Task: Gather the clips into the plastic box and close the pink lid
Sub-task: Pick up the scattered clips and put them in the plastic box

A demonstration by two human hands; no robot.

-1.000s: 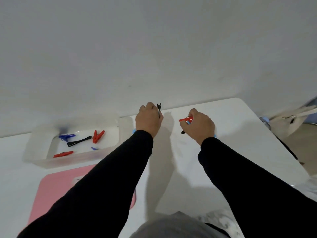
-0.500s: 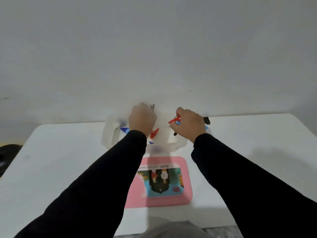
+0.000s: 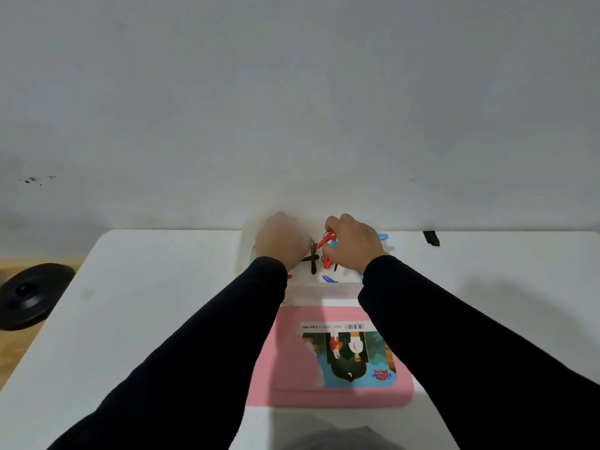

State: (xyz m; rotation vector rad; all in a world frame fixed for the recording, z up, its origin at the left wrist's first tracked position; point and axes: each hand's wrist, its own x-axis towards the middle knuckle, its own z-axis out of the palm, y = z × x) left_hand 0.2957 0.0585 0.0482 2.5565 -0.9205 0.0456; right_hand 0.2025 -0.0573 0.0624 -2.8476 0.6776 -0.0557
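The clear plastic box (image 3: 321,289) stands at the table's far middle, mostly hidden by my hands. My left hand (image 3: 281,241) hovers over its left half, fingers curled around a black clip (image 3: 313,259) that hangs down. Over the box's right half, my right hand (image 3: 352,243) is closed on a bunch of clips, a red one (image 3: 326,239) and a light blue one sticking out. Inside the box lie a blue clip (image 3: 329,279) and a red clip (image 3: 328,263). The pink lid (image 3: 292,368), with a picture label, lies flat in front of the box.
One black clip (image 3: 431,238) lies apart at the table's far edge, to the right. A black round object (image 3: 31,295) sits on the floor beyond the white table's (image 3: 146,303) left edge. The wall rises right behind the table.
Both hands carried their clips from the table's right part to above the box. The view turned left, so the box and lid now sit in the middle.
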